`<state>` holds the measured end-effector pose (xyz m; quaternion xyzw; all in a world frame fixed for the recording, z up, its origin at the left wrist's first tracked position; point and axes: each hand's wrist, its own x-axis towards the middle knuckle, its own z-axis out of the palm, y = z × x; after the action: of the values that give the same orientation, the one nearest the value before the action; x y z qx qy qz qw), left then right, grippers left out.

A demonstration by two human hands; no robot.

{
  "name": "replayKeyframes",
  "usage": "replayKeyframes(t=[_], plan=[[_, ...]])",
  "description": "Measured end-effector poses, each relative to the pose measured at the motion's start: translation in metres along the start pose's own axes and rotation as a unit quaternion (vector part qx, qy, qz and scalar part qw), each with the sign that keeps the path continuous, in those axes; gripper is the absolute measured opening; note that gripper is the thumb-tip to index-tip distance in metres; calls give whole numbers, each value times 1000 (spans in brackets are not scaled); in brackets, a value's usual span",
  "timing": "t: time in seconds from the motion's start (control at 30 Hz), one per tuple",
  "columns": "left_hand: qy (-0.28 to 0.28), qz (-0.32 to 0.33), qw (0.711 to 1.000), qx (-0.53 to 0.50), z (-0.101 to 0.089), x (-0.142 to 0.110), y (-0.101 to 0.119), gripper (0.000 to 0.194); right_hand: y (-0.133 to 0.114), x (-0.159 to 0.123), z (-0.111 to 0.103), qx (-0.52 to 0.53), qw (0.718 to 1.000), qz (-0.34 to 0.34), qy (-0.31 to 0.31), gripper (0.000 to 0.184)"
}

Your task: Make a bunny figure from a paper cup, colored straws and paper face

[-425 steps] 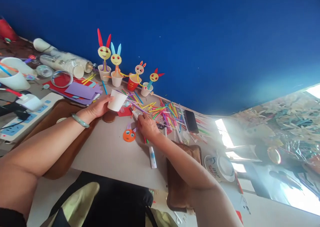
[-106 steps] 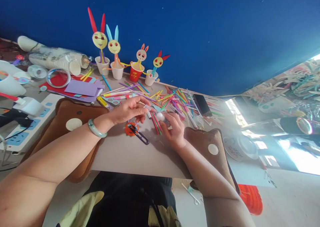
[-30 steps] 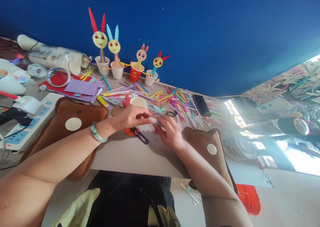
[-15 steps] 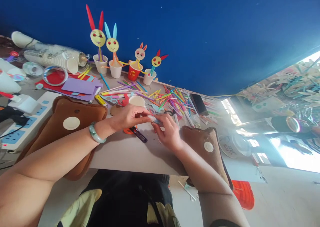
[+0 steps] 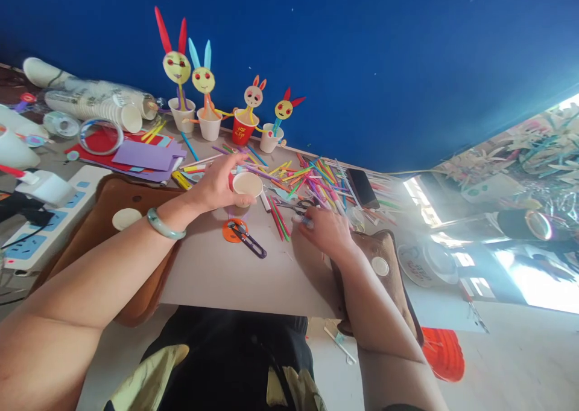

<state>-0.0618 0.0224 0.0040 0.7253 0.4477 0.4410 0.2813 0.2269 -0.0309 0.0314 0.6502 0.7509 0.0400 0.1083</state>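
My left hand [image 5: 219, 184] is spread around the left side of a white paper cup [image 5: 247, 183], thumb across its front and forefinger stretched out above the rim; a firm grip does not show. My right hand [image 5: 328, 230] rests low over the table, its fingers closed on a small glue tube [image 5: 304, 221], mostly hidden by the hand. Between the hands lies an orange paper face [image 5: 230, 232] with dark thread snips [image 5: 249, 241] on top. Red and green sticks [image 5: 279, 219] lie to the right of the cup, with scissors [image 5: 301, 206] beyond them.
Several rabbit figures in cups, one in a red cup [image 5: 245, 128], stand along the blue wall. Coloured straws and pens [image 5: 312, 178] are scattered before them, near a phone [image 5: 363, 187]. Brown cushions [image 5: 149, 260] flank the work area; a power strip [image 5: 54, 218] lies left.
My hands have parted from the glue tube between them. The left moved up and left to the cup; the right moved right and down with the tube. The thread snips stayed put.
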Motion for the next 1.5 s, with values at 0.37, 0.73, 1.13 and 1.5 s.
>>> replayKeyframes(t=[0.37, 0.73, 1.13, 1.5], plan=[[-42, -45, 998, 16, 8, -4, 1, 78, -10, -1, -2, 17, 998, -6, -63, 20], [105, -144, 925, -335, 10, 7, 4, 66, -4, 1, -6, 40, 998, 54, -1, 33], [157, -170, 867, -441, 5, 12, 6, 52, 7, 12, 19, 125, 980, -24, 154, 23], [194, -140, 873, -425, 5, 18, -8, 62, 7, 12, 20, 164, 949, -64, 262, 29]])
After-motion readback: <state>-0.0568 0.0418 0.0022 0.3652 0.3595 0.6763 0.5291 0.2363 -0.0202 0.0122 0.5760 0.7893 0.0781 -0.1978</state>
